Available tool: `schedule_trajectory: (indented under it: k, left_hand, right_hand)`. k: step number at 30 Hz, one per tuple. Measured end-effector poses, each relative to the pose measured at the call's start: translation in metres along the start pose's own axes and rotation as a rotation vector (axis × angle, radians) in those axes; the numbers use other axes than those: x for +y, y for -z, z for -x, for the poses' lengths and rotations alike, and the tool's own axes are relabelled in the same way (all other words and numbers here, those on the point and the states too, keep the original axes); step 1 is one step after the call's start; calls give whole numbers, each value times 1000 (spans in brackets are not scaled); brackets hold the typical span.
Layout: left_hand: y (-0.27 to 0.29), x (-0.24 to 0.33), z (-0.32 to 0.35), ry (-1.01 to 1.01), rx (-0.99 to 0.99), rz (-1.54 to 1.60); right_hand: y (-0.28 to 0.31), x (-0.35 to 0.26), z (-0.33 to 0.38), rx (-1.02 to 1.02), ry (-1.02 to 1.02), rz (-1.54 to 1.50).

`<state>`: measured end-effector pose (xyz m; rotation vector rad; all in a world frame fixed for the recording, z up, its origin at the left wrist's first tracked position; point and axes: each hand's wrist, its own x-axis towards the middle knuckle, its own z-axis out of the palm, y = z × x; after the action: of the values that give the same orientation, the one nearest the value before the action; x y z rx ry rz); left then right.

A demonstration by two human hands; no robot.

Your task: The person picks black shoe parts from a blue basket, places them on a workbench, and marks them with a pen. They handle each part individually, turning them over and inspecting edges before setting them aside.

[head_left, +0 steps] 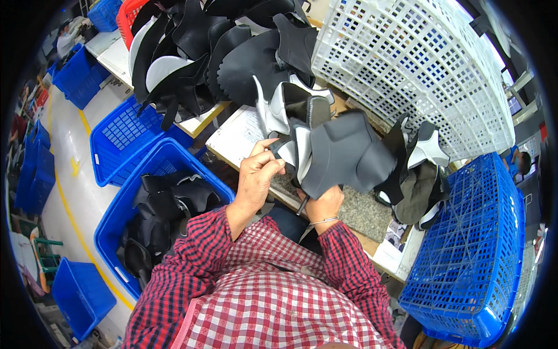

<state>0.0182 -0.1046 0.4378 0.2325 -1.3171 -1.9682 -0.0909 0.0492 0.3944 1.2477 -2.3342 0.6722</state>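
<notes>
In front of me is a black shoe upper (340,152) with a pale lining showing at its left edge. My left hand (256,177) is closed, thumb and forefinger pinching that edge. From below, my right hand (324,205) is wrapped round the near side of the upper, and part of its fingers is hidden under it. A short dark rod (303,205) sticks out beside the right thumb; I cannot tell its kind. Behind the upper stands a grey-and-white upper (290,107). More black-and-white uppers (419,174) lie to the right on the workbench (232,139).
Black cut pieces (247,64) are heaped at the back left, by a red basket (129,20). A large white basket (407,64) leans at the back right. Blue crates flank me: one (107,232) at left holds black uppers, another (465,250) stands right.
</notes>
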Motion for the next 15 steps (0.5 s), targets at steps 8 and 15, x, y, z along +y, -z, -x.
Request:
schedule_trajectory:
  k: [8,15]
  left_hand:
    - [17,17,-26,94,-404,-69]
    - [105,-21,-98,304,226,-270]
  right_hand:
    - [84,36,-67,168,21,-231]
    - [171,46,-87,-157,-379,-748]
